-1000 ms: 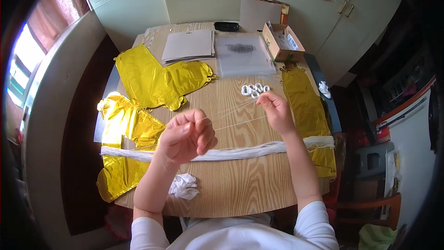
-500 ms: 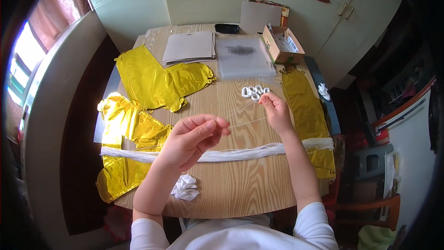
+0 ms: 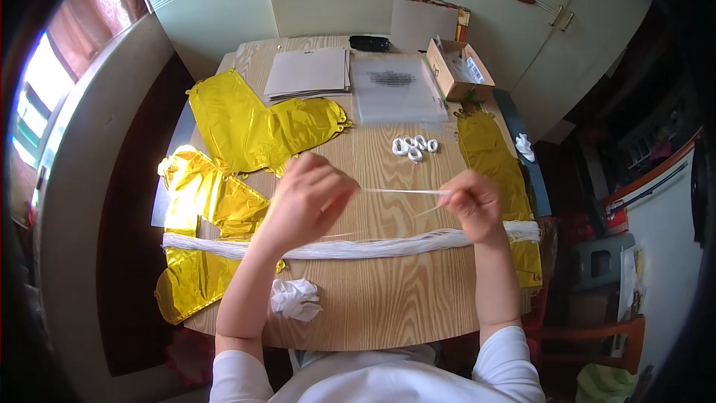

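A thin white string (image 3: 403, 191) is stretched taut between my two hands above the middle of the table. My left hand (image 3: 309, 198) is closed on one end, its fingers blurred by motion. The other end is pinched in my right hand (image 3: 476, 203), with a loose tail hanging beside it. Under both hands a long bundle of white strings (image 3: 388, 245) lies across the table from left to right. Beyond the hands sit several small white string coils (image 3: 415, 154). Gold foil balloons, flat, lie left (image 3: 239, 123), near left (image 3: 198, 280) and right (image 3: 492, 157).
Crumpled white tissue (image 3: 296, 300) lies near the front edge. At the back are a stack of grey cards (image 3: 309, 75), clear plastic bags (image 3: 399, 104), a black case (image 3: 369, 44) and a cardboard box (image 3: 477, 89). Cabinets stand behind the wooden table (image 3: 388, 313).
My right hand has moved right and nearer to me, away from the coils. My left hand has turned over and risen slightly. The string between them is pulled straighter.
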`<action>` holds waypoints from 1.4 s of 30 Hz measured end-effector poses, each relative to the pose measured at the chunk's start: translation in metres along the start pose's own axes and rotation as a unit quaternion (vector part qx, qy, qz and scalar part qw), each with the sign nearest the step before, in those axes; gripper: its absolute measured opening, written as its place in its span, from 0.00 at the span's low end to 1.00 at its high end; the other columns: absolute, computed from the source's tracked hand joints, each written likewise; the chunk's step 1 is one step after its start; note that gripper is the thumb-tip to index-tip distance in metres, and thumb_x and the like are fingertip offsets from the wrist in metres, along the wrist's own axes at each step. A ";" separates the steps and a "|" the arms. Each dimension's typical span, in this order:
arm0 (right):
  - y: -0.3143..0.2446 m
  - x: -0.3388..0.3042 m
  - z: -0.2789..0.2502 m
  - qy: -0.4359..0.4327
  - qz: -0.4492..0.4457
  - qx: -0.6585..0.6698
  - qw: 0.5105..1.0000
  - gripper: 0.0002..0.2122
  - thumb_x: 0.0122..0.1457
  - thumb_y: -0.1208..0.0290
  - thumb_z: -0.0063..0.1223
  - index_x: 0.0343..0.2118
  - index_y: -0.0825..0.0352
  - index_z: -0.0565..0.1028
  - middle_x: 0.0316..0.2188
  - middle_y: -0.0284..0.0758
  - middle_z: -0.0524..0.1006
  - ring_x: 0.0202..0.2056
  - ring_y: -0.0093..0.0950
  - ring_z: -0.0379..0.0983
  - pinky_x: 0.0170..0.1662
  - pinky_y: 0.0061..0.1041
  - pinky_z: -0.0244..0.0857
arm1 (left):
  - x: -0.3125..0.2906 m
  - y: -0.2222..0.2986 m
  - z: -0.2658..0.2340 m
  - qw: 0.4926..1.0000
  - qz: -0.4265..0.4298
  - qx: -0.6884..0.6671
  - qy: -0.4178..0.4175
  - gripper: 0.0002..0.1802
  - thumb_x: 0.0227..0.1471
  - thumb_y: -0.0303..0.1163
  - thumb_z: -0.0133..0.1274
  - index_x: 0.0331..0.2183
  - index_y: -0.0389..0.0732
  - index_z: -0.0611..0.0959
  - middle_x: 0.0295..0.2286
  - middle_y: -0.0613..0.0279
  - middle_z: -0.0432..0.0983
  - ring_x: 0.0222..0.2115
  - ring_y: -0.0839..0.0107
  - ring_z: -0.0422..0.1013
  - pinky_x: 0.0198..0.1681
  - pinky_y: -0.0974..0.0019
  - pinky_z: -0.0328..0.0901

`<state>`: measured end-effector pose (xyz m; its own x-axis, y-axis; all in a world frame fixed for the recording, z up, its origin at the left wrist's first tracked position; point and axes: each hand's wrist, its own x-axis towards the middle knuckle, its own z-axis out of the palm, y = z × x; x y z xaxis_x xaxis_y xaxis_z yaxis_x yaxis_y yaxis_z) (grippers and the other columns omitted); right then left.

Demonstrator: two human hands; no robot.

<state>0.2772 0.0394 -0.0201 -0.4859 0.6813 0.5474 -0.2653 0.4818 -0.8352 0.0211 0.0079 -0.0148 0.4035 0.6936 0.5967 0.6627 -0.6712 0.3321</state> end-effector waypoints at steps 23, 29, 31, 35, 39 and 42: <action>0.028 -0.002 0.035 -0.098 0.016 -0.228 0.969 0.06 0.57 0.72 0.49 0.28 0.69 0.74 0.22 0.28 0.75 0.21 0.16 0.66 0.24 0.17 0.60 | -0.002 0.029 0.012 0.748 -0.178 -0.632 0.099 0.08 0.53 0.28 0.46 0.29 0.35 0.77 0.32 0.59 0.72 0.34 0.72 0.65 0.45 0.64 0.56; -0.005 0.003 0.036 0.009 0.024 -0.146 0.989 0.06 0.57 0.72 0.48 0.28 0.67 0.75 0.20 0.33 0.75 0.20 0.18 0.69 0.23 0.18 0.61 | -0.007 0.018 0.012 0.983 -0.070 -0.166 0.026 0.06 0.50 0.29 0.49 0.23 0.38 0.75 0.22 0.66 0.71 0.27 0.69 0.64 0.36 0.65 0.54; 0.009 0.002 0.034 0.011 0.045 -0.201 0.979 0.05 0.56 0.73 0.49 0.28 0.67 0.75 0.18 0.33 0.74 0.18 0.19 0.69 0.21 0.20 0.62 | -0.016 0.015 0.010 0.859 -0.165 -0.483 -0.049 0.08 0.51 0.29 0.47 0.22 0.37 0.75 0.23 0.65 0.71 0.26 0.71 0.63 0.36 0.65 0.54; 0.027 -0.006 0.052 -0.034 -0.023 -0.228 0.973 0.08 0.57 0.71 0.47 0.28 0.69 0.75 0.16 0.33 0.72 0.17 0.19 0.67 0.21 0.20 0.60 | 0.002 0.030 0.017 0.837 -0.184 -0.502 0.120 0.12 0.52 0.29 0.43 0.21 0.34 0.75 0.26 0.63 0.72 0.27 0.73 0.63 0.35 0.66 0.57; -0.002 0.003 0.049 -0.029 -0.026 -0.160 0.986 0.07 0.58 0.72 0.46 0.28 0.69 0.75 0.12 0.30 0.69 0.13 0.19 0.62 0.18 0.18 0.56 | -0.002 0.020 0.006 0.997 -0.053 -0.048 0.015 0.11 0.51 0.28 0.43 0.22 0.35 0.75 0.28 0.64 0.72 0.28 0.73 0.64 0.36 0.67 0.58; 0.013 0.002 0.043 0.028 0.031 -0.208 0.977 0.06 0.57 0.73 0.46 0.29 0.68 0.74 0.14 0.30 0.69 0.15 0.19 0.64 0.18 0.19 0.56 | -0.017 0.014 0.002 0.824 -0.145 -0.546 -0.048 0.09 0.50 0.27 0.44 0.23 0.34 0.75 0.25 0.61 0.72 0.28 0.71 0.64 0.36 0.66 0.59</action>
<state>0.2373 0.0231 -0.0324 -0.4410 0.7399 0.5080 0.1301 0.6127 -0.7795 0.0253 -0.0129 -0.0220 0.4110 0.8486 0.3331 -0.2013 -0.2718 0.9411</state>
